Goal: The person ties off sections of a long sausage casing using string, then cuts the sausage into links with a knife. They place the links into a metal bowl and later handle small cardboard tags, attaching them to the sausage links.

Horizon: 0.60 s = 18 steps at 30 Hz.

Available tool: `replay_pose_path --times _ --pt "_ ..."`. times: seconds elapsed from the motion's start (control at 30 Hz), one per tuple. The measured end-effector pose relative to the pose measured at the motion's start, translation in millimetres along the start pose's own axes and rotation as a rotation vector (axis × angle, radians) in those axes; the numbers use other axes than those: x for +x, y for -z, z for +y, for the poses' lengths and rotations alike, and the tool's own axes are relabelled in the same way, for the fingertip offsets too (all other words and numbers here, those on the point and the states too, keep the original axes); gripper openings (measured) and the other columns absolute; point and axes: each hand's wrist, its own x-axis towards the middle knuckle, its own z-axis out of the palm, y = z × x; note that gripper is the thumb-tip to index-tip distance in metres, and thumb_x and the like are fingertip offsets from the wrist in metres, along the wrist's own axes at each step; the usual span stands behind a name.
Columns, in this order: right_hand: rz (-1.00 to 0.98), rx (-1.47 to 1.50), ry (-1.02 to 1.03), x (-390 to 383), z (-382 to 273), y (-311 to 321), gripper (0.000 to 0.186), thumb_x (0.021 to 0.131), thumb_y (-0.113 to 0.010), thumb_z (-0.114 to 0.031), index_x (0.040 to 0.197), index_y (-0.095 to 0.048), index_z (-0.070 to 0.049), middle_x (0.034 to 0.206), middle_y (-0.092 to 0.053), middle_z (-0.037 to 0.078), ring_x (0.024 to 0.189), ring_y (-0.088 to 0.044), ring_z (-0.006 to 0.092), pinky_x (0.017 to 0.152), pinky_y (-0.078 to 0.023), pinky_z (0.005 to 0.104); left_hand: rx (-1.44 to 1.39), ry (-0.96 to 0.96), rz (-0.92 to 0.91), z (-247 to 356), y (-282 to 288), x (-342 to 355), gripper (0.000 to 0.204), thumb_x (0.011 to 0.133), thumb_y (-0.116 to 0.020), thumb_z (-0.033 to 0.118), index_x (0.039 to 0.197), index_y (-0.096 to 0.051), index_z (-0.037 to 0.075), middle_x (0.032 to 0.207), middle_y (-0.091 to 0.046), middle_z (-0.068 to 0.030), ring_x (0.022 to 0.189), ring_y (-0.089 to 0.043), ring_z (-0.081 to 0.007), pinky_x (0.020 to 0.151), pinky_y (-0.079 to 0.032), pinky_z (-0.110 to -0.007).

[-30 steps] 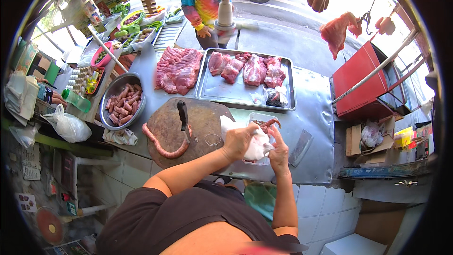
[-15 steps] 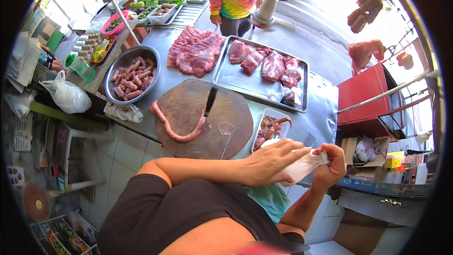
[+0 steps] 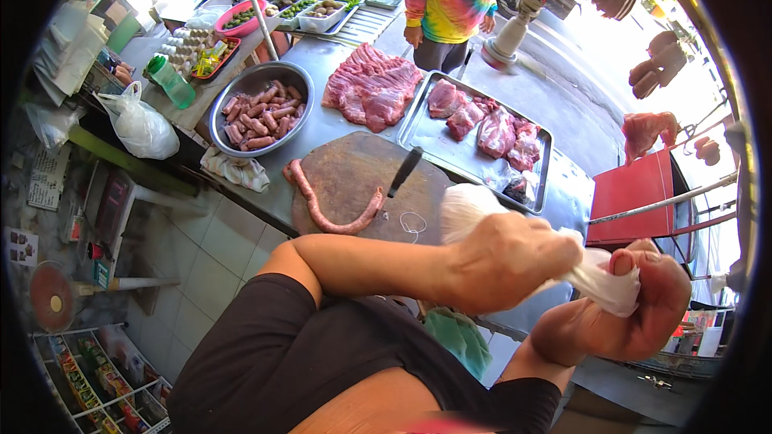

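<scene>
Your left hand [image 3: 519, 261], in the head view, is clamped in a fist on the white bag [image 3: 468, 207], to the right of the round wooden board [image 3: 354, 165], which serves here as landmark. Your right hand [image 3: 635, 305] is farther to the right of the board, and its fingers are pressed together on the other end of the same bag, with the thumb upon the thin material. Between your two hands the bag is pulled narrow, while its full end covers part of the board's right edge in this view. What is inside the bag, you cannot tell.

On the board lies one long sausage [image 3: 338, 227], bent like a hook along its left and near side. Close to the sausage's right end, the black-handled knife [image 3: 404, 171] leans, and beside it on the board is a loop of white string [image 3: 414, 223].

Left of the board, on the metal worktop [image 3: 323, 133], stands a round basin [image 3: 215, 122] with short sausages [image 3: 265, 116]. Beyond the board is a slab of meat [image 3: 374, 88]; beyond it to the right, a tray [image 3: 420, 130] carries several meat pieces [image 3: 497, 130].
</scene>
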Motion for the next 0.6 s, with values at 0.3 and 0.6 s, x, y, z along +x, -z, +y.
replay_pose_path --times 0.3,0.6 --pt "-0.473 -0.087 -0.227 12 -6 -52 0.039 0.074 -0.076 0.0 0.113 -0.069 0.003 0.092 -0.073 0.011 0.076 -0.064 0.0151 0.073 -0.052 0.0283 0.036 0.292 -0.044 -2 201 -17 0.02 0.095 -0.051 0.006 0.108 -0.062 -0.005 0.09 -0.066 -0.0146 0.081 -0.068 -0.0218 0.073 -0.052 -0.032" --pt "-0.663 -0.449 -0.999 -153 114 -49 0.023 0.09 -0.066 -0.008 0.11 -0.069 0.002 0.086 -0.072 0.016 0.077 -0.069 0.0172 0.071 -0.053 0.0307 0.362 0.643 -0.081 -162 320 -70 0.015 0.094 -0.056 0.008 0.103 -0.062 -0.003 0.086 -0.066 -0.0181 0.084 -0.065 -0.0325 0.075 -0.049 -0.037"
